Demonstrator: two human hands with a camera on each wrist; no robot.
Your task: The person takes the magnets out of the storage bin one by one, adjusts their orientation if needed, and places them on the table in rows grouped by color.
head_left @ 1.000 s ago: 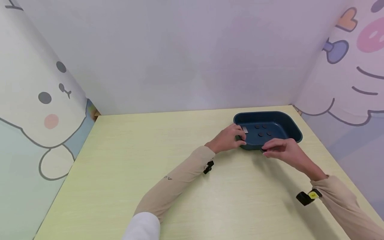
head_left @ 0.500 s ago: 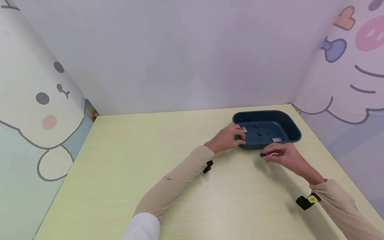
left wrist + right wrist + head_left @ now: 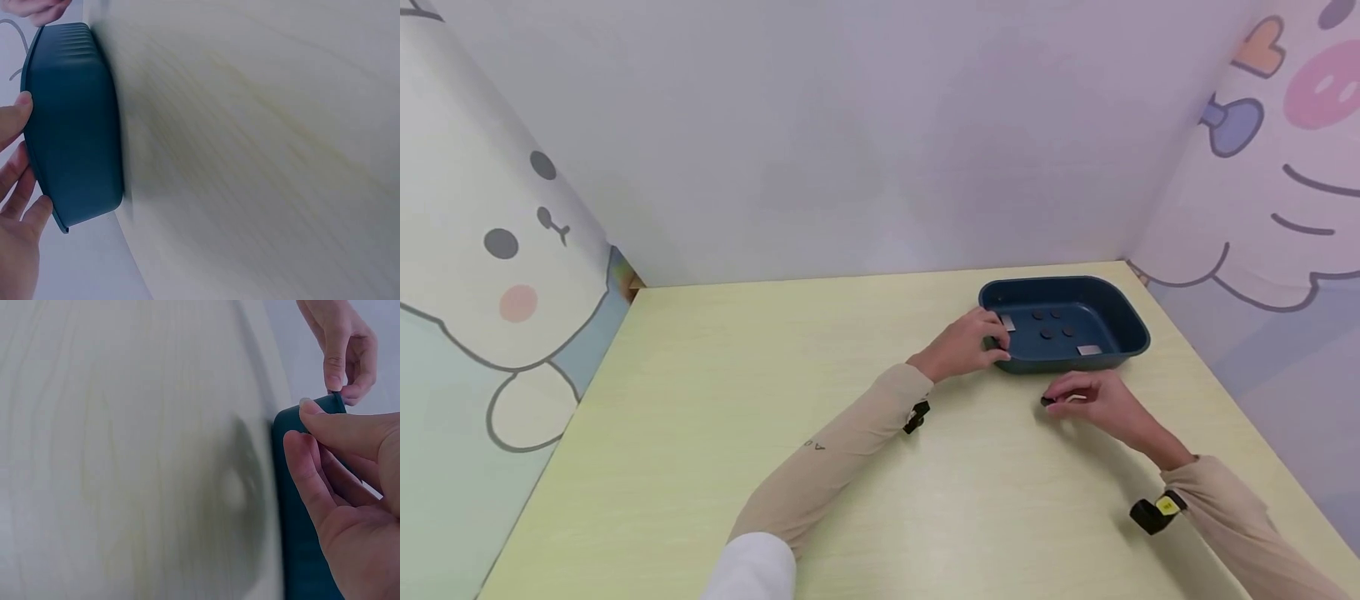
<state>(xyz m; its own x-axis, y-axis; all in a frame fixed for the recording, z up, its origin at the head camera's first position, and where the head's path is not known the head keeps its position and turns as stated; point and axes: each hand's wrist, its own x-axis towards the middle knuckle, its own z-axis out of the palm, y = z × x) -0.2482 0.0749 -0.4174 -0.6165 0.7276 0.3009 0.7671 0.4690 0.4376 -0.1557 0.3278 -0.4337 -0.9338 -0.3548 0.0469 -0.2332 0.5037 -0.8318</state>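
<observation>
Drew back with the right hand (image 3: 1093, 404) from the near rim of a dark blue, open, round-cornered tray (image 3: 1066, 365) to just in front of it, baring a flat, pale, rectangular piece (image 3: 1088, 350) at the tray's front right, hidden a second ago. Pinched a small black piece (image 3: 1047, 402) between that hand's thumb and fingertips, outside the tray and above the pale yellow, wood-grained table (image 3: 775, 400); could not make out its exact shape. Gripped the tray's rim at the front left corner with the left hand (image 3: 966, 342), fingers bent and thumb opposite. Kept the tray upright near the table's far right corner, with four small, dark, round discs (image 3: 1046, 333) lying apart on its floor, towards the middle. Had a second pale rectangle (image 3: 1007, 322) lying inside at the left end, just beside the left fingers. Wore beige sleeves (image 3: 842, 450) on both arms.
</observation>
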